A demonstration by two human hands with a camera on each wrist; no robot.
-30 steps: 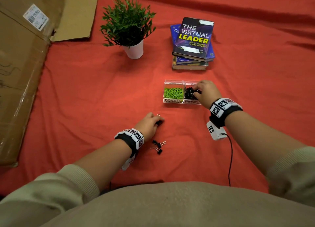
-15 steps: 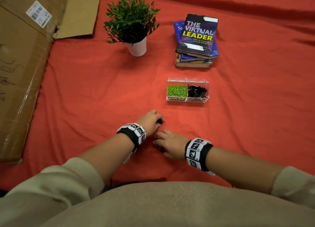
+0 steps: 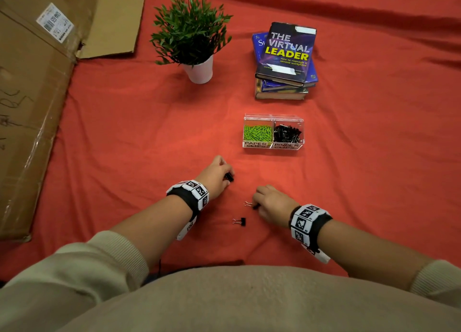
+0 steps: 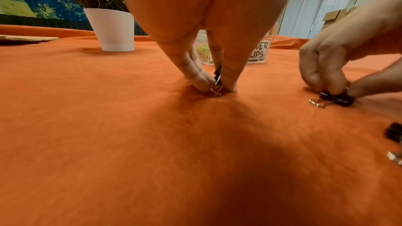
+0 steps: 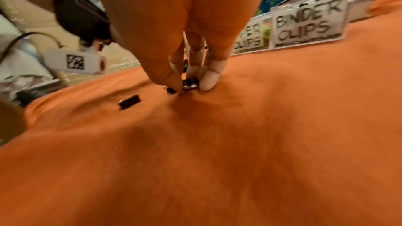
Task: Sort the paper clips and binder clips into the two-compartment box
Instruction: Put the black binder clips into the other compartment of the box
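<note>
Black binder clip (image 3: 228, 176) pinched in left hand (image 3: 215, 175); another binder clip (image 3: 255, 206) pinched by right hand (image 3: 272, 202); loose clip (image 3: 240, 221) at 7 o'clock from it.

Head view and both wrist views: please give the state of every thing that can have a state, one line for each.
Two-compartment box: lid open.
Paper clips: inside the left compartment.
Binder clips: inside the right compartment.
Left hand: pinches a binder clip on the cloth.
Right hand: pinches another binder clip on the cloth.
Loose binder clip: lies free, untouched.
</note>
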